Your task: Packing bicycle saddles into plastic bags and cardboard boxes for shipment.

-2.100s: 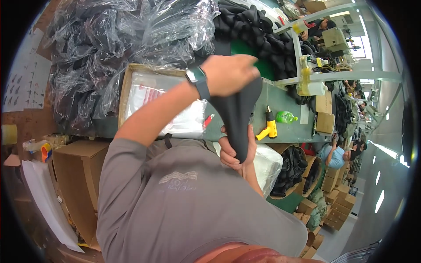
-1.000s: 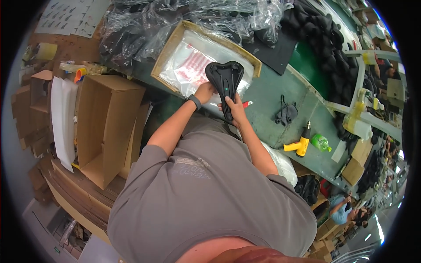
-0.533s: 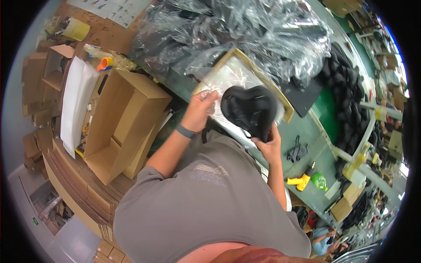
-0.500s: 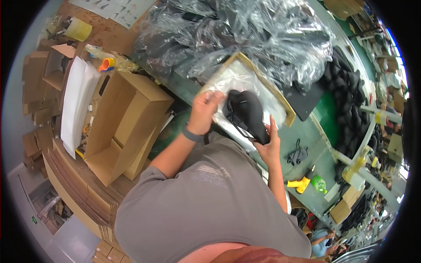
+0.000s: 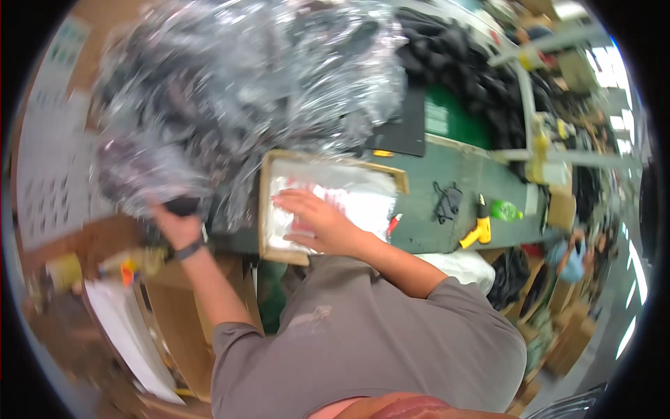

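Note:
Out to the left, my left hand is closed round the dark end of a bicycle saddle. Clear plastic film covers the rest of that saddle, smeared by motion. My right hand lies with fingers stretched over a stack of clear plastic bags with red print. The stack sits in a shallow cardboard tray in front of me. Behind the tray rises a big heap of plastic-wrapped dark saddles, right beside the saddle in my left hand.
On the green table to the right lie a yellow power driver, a green bottle, a small black metal part and a black board. Unwrapped black saddles pile up at the far right. An open carton stands at lower left.
My view has turned to the right. The bare saddle has left my right hand, which now rests on the bags. My left hand has swung out left and grips a saddle with film round it.

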Tool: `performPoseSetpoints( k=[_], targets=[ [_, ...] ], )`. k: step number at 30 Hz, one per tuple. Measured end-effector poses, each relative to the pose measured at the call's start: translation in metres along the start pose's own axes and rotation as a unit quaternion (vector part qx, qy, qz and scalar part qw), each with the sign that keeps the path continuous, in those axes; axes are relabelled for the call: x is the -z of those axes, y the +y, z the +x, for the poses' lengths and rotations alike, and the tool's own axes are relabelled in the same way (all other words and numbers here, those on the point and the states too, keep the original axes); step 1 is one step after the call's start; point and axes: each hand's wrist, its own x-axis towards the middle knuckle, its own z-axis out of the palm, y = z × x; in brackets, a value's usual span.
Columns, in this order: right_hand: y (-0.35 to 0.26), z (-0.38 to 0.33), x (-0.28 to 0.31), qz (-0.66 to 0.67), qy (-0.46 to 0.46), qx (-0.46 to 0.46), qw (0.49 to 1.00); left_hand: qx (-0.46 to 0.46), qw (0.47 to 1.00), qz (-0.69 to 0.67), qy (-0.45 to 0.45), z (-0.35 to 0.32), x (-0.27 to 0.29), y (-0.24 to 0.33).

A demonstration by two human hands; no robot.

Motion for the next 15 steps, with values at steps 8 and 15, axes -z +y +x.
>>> performPoseSetpoints(
  k=[8,15],
  targets=[
    [0.277,-0.214,0.267,-0.08,0.423,-0.452,0.781,-0.268,0.883,0.374,0.092,0.036,-0.038,-0.048],
    [0.473,-0.248,0.497,-0.348,0.407,-0.495,0.684,-0.345,0.636,0.576,-0.381,-0.233,-0.163,-0.281]
  ],
)
